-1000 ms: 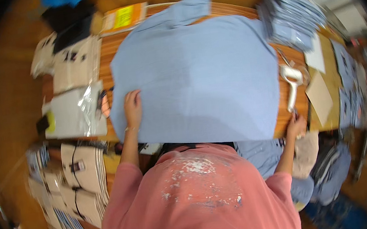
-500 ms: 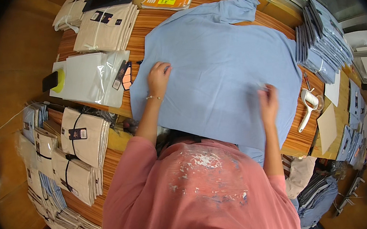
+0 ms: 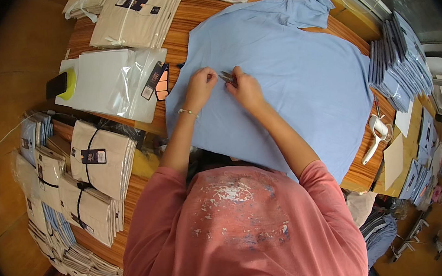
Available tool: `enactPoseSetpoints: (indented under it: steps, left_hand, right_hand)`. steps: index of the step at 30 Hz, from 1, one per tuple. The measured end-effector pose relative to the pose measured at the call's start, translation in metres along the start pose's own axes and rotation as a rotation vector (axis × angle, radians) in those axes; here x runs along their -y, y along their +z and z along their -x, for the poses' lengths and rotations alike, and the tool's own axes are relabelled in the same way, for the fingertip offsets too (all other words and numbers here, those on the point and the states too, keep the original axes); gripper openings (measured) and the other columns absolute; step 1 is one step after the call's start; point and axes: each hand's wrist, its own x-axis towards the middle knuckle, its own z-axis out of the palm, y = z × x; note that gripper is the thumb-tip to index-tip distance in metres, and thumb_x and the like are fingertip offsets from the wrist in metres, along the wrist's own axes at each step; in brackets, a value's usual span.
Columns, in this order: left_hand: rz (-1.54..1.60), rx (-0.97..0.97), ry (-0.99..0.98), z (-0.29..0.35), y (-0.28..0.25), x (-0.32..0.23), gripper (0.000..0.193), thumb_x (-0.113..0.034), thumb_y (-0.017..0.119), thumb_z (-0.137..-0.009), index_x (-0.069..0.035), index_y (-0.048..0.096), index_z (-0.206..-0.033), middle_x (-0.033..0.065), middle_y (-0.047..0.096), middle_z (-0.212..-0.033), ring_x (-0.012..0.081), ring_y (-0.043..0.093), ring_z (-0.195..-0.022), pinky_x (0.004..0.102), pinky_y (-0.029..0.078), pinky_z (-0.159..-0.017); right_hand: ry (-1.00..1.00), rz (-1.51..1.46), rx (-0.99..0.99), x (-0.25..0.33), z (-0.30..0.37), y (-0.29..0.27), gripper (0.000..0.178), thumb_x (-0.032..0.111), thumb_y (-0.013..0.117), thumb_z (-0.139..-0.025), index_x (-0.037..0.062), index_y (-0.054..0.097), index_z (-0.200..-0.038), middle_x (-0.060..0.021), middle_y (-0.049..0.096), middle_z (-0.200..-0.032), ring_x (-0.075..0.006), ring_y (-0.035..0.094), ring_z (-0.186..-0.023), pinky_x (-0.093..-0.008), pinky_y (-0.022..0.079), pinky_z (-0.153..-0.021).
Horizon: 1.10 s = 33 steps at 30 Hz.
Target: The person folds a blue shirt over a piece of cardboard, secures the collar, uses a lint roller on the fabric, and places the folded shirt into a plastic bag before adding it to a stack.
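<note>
A light blue shirt point(image 3: 280, 82) lies spread over the wood-grain table, its collar end at the far right. Above its left part, both of my hands have come close together. My right hand point(image 3: 247, 88) is closed around small metal thread snips point(image 3: 226, 77), whose blades point left toward my other hand. Thumb and fingertips of my left hand point(image 3: 202, 89) are pinched together just beside the blade tips. Whatever sits in that pinch is too small to make out.
Left of the shirt lie clear plastic sleeves with white sheets point(image 3: 102, 78), tags point(image 3: 155, 83) and stacked beige folded garments point(image 3: 134, 20). Bagged blue garments point(image 3: 398, 63) stand at the right, near a white lint roller point(image 3: 376, 136). More beige bundles point(image 3: 98, 157) fill the lower left.
My right hand has swung left across the shirt to meet my left hand, and the snips now show clearly in it. My left hand has closed into a pinch. The whole view has shifted slightly.
</note>
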Motion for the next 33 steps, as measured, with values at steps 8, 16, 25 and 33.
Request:
enactPoseSetpoints:
  steps: [8, 16, 25, 33]
  left_hand:
    - [-0.205, 1.166, -0.2, 0.062, -0.102, -0.017, 0.036, -0.016, 0.068, -0.078, 0.0, 0.056, -0.109, 0.009, 0.057, -0.107, 0.0186, 0.055, -0.1, 0.0294, 0.042, -0.089]
    - [0.825, 1.214, 0.819, 0.079, -0.06, -0.237, 0.048, -0.026, 0.068, -0.078, -0.006, 0.056, -0.12, 0.0146, 0.052, -0.123, 0.0309, 0.049, -0.114, 0.0429, 0.039, -0.09]
    - [1.164, 1.901, 1.005, 0.207, 0.09, -0.397, 0.025, -0.021, 0.058, -0.087, -0.001, 0.06, -0.103, 0.0154, 0.059, -0.106, 0.0285, 0.056, -0.099, 0.0387, 0.044, -0.084]
    - [1.102, 1.847, 0.851, 0.192, 0.113, -0.393, 0.023, -0.022, 0.054, -0.089, -0.001, 0.063, -0.095, 0.0148, 0.062, -0.095, 0.0282, 0.059, -0.091, 0.0381, 0.045, -0.082]
  right_hand:
    - [0.248, -0.278, -0.373, -0.051, 0.057, -0.072, 0.027, 0.02, 0.067, -0.079, 0.0022, 0.053, -0.095, -0.0104, 0.061, -0.078, -0.0207, 0.057, -0.068, -0.0322, 0.047, -0.064]
    - [0.636, 0.165, -1.077, -0.231, 0.277, -0.204, 0.031, 0.024, 0.065, -0.083, -0.0006, 0.057, -0.098, -0.0112, 0.06, -0.086, -0.0231, 0.055, -0.076, -0.0356, 0.046, -0.068]
    - [1.027, 0.412, -1.07, -0.343, 0.411, -0.251, 0.037, 0.031, 0.065, -0.081, -0.0028, 0.057, -0.092, -0.0168, 0.061, -0.088, -0.0327, 0.058, -0.08, -0.0401, 0.045, -0.074]
    - [0.724, 0.803, -1.148, -0.321, 0.364, -0.267, 0.045, 0.033, 0.061, -0.085, -0.0046, 0.057, -0.108, -0.0218, 0.057, -0.106, -0.0358, 0.054, -0.097, -0.0451, 0.044, -0.082]
